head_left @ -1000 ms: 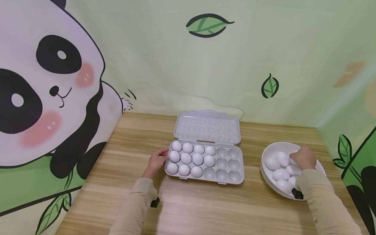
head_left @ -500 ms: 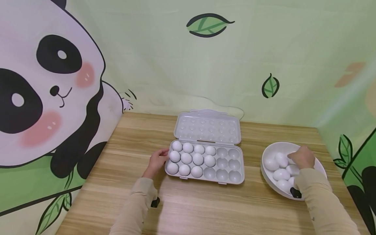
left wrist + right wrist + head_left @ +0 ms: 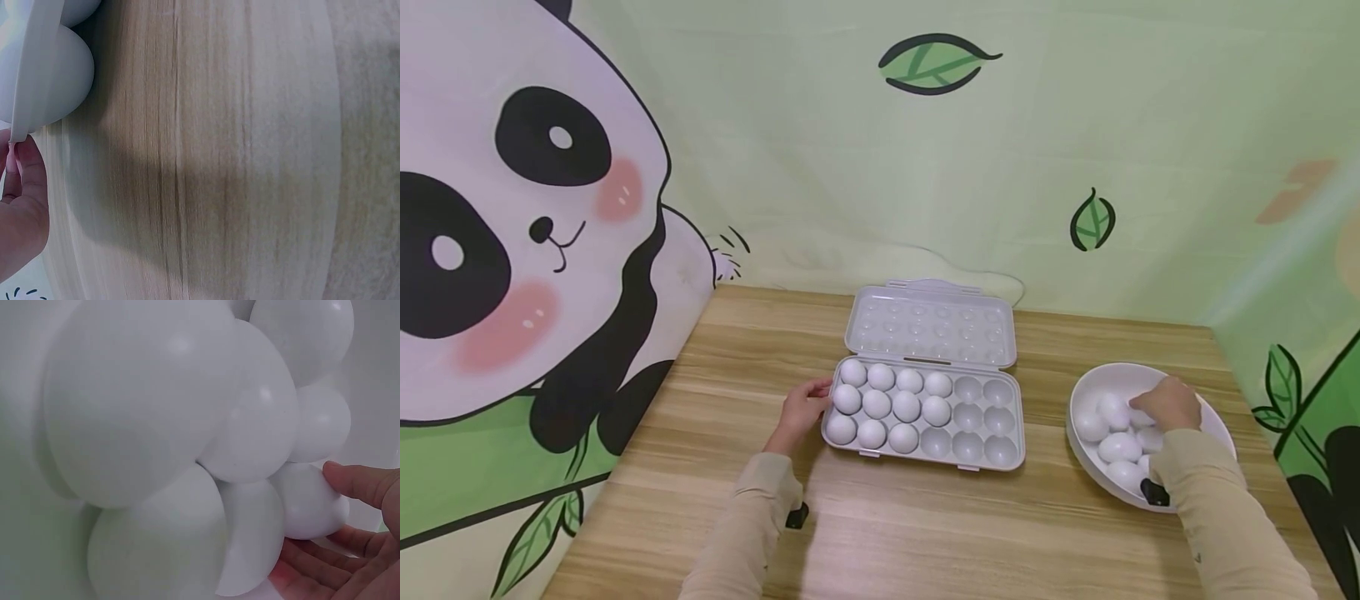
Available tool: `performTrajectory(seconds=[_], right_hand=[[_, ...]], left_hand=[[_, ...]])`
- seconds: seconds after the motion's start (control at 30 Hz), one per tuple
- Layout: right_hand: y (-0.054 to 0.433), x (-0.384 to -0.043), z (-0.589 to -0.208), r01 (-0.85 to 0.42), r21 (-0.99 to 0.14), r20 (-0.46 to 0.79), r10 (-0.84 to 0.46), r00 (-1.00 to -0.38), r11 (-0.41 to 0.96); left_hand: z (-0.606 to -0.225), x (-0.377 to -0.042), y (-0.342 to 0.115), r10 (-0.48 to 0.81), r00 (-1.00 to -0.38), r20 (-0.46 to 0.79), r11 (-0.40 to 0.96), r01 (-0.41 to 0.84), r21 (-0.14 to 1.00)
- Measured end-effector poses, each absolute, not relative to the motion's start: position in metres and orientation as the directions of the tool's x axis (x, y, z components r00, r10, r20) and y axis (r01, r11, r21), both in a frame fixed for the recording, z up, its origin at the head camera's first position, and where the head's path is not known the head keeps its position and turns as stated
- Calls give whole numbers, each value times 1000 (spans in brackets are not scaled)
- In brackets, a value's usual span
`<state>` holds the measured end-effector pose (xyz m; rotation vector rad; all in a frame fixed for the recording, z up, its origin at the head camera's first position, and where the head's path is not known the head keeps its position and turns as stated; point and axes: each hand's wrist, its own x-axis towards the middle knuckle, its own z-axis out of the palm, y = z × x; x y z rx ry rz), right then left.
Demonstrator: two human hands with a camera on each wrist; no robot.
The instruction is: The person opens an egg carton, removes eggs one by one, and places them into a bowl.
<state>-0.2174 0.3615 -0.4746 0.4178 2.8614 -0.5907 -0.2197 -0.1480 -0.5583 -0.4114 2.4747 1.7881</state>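
Note:
A pale grey plastic egg box point(image 3: 967, 447) lies on the table, its front and left cups filled with white eggs, several cups at its right bare. My left hand point(image 3: 801, 414) is at the box's left end. In the left wrist view its thumb and fingers pinch the rim point(image 3: 26, 94). To the right, my right hand point(image 3: 1170, 404) reaches into a white bowl point(image 3: 1093, 387) of white eggs. Seen from the right wrist, the thumb lies on one side of an egg point(image 3: 306, 503) and the fingers curl under it, among other eggs point(image 3: 256, 406).
The box's lid point(image 3: 931, 325) is folded back toward the wall. A wooden table point(image 3: 910, 533) carries both box and bowl. Behind it hangs a green cloth point(image 3: 820, 167) with a panda and leaves printed on it. A thin cord point(image 3: 951, 261) runs along the cloth.
My right hand has shifted slightly left within the bowl, and a few eggs there have moved a little. The left hand keeps its place at the box.

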Motion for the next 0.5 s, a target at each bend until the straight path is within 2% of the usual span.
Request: performTrajectory(seconds=[0.5], right_hand=[[366, -219, -453, 274, -456, -329, 125, -936, 847]], left_hand=[[-558, -220, -149, -181, -962, -207, 292, -253, 922]])
